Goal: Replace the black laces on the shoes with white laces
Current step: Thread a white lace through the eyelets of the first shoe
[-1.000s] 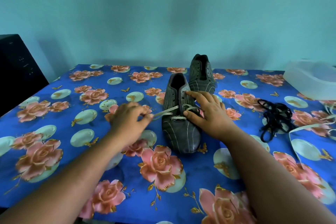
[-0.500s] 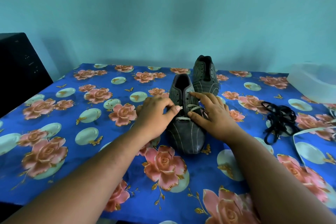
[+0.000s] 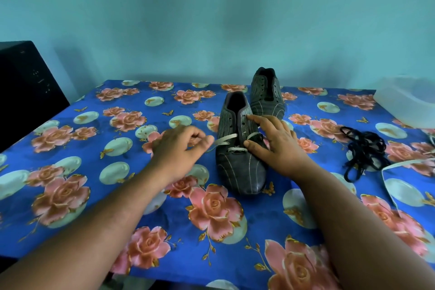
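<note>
Head view: your left hand point(image 3: 180, 148) pinches the white lace point(image 3: 222, 140) just left of the near shoe point(image 3: 240, 146), which stands mid-table with its toe toward you. Your right hand point(image 3: 274, 146) rests on that shoe's right side, fingers straight. The second shoe point(image 3: 267, 94) sits behind it. Black laces point(image 3: 363, 150) lie heaped toward the table's point(image 3: 94, 172) right edge.

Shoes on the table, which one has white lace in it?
The nearer shoe, held by the right hand; the farther shoe behind it shows bare eyelets.
</note>
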`<state>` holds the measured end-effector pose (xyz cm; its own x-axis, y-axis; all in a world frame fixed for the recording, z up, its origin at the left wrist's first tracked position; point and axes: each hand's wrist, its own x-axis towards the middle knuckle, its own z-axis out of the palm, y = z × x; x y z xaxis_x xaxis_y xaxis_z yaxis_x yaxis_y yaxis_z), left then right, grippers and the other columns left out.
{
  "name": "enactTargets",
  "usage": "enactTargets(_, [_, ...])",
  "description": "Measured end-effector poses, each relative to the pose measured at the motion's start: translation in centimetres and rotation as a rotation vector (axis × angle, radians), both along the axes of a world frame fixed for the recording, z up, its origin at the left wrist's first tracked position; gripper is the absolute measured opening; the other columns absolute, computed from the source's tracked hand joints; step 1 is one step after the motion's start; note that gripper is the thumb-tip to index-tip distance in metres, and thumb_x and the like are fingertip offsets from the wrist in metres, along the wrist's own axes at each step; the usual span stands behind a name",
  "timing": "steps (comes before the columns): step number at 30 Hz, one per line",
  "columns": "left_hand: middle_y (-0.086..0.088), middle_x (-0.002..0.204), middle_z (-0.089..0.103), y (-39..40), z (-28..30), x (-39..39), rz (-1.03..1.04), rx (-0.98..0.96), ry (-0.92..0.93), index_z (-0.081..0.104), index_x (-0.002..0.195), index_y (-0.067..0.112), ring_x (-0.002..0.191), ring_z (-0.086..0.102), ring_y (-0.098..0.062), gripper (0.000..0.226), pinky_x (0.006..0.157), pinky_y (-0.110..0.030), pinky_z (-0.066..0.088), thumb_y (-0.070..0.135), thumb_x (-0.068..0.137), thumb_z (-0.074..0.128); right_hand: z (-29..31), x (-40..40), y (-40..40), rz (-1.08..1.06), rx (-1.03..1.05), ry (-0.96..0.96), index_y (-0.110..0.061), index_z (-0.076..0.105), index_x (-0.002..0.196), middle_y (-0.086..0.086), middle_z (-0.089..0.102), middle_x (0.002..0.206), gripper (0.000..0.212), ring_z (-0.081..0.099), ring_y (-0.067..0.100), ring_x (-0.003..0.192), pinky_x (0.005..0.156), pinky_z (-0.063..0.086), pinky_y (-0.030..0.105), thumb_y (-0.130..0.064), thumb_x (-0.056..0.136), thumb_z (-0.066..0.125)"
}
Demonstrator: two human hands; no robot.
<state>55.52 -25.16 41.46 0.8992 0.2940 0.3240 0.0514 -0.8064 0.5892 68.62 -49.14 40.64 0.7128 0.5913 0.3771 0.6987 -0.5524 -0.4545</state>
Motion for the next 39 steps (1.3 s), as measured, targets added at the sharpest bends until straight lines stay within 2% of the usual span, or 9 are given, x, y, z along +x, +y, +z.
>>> enactTargets(5, [0.006,0.12,0.063,-3.6,1.3,2.1,-0.059,0.088,0.052,0.068,0.097,0.028,0.126,0.05,-0.022,0.041,0.098,-0.042,0.037,0.065,0.094,0.051,0.1,0.0,-0.1,0.003,-0.001,0.002,-0.041,0.036,0.152,-0.008,0.043,0.147,0.068,0.034,0.02,0.14,0.108,0.025,0.04,-0.068,0.091,0.05])
enactTargets(8, [0.009,0.109,0.059,-2.8,0.7,2.2,-0.067,0.12,0.047,0.067,0.096,0.026,0.114,0.051,-0.019,0.023,0.084,-0.035,0.03,0.048,0.099,0.058,0.2,-0.2,-0.3,0.01,0.002,0.004,-0.042,0.036,0.152,-0.008,0.043,0.147,0.069,0.034,0.019,0.14,0.107,0.024,0.039,-0.068,0.09,0.05])
enactTargets(13, [0.011,0.092,0.067,1.5,-1.6,0.5,0.086,-0.013,-0.013,0.062,0.08,0.033,0.091,0.064,-0.016,0.041,0.083,-0.049,0.052,0.071,0.08,0.046,0.5,-0.2,0.0,0.022,0.005,-0.005,-0.041,0.039,0.15,-0.008,0.042,0.145,0.065,0.035,0.019,0.138,0.109,0.025,0.04,-0.063,0.091,0.055])
enactTargets(17, [0.014,0.12,0.066,1.4,-1.1,0.3,0.103,0.009,0.014,0.061,0.114,0.041,0.113,0.063,-0.016,0.039,0.097,-0.049,0.049,0.063,0.083,0.062,1.3,-0.9,0.1,0.139,0.117,-0.097,-0.041,0.06,0.129,-0.011,0.047,0.125,0.039,0.045,0.018,0.122,0.103,0.036,0.046,-0.046,0.09,0.06])
enactTargets(19, [0.007,0.139,0.058,0.2,-0.4,0.9,0.046,0.033,-0.015,0.057,0.134,0.032,0.131,0.053,-0.019,0.049,0.107,-0.048,0.042,0.054,0.091,0.066,1.5,-1.2,0.4,0.169,0.14,-0.166,-0.036,0.071,0.112,-0.01,0.051,0.111,0.024,0.05,0.018,0.109,0.096,0.042,0.047,-0.041,0.091,0.061])
enactTargets(23, [0.012,0.165,0.026,-2.0,1.4,2.2,-0.226,-0.073,0.1,0.029,0.156,0.04,0.153,0.022,-0.01,0.098,0.119,-0.054,0.032,0.091,0.074,0.045,1.8,-1.7,0.6,0.151,0.062,-0.229,-0.032,0.075,0.101,-0.008,0.053,0.102,0.024,0.05,0.02,0.101,0.085,0.044,0.05,-0.046,0.093,0.057])
enactTargets(29, [0.022,0.168,-0.01,-1.5,0.2,2.8,-0.351,0.048,0.246,-0.006,0.159,0.047,0.155,-0.007,-0.002,0.121,0.126,-0.053,0.002,0.103,0.06,0.037,2.7,-2.7,1.3,0.047,-0.098,-0.263,-0.039,0.076,0.101,-0.009,0.049,0.103,0.033,0.044,0.018,0.104,0.085,0.039,0.044,-0.054,0.091,0.049])
enactTargets(33, [0.022,0.167,-0.015,-1.5,-0.5,2.7,-0.348,0.028,0.253,-0.011,0.159,0.045,0.152,-0.006,0.001,0.116,0.124,-0.045,0.002,0.095,0.068,0.042,3.1,-3.1,2.3,-0.022,-0.241,-0.106,-0.042,0.074,0.109,-0.013,0.044,0.104,0.029,0.038,0.018,0.113,0.095,0.031,0.041,-0.054,0.097,0.051])
enactTargets(39, [0.023,0.166,-0.019,-1.6,-0.3,2.7,-0.371,0.06,0.261,-0.014,0.158,0.045,0.146,-0.007,0.008,0.117,0.122,-0.041,0.004,0.094,0.067,0.04,2.8,-2.6,2.5,0.08,0.025,0.308,-0.044,0.071,0.084,-0.016,0.054,0.097,0.013,0.05,0.018,0.112,0.102,0.043,0.043,-0.035,0.093,0.072])
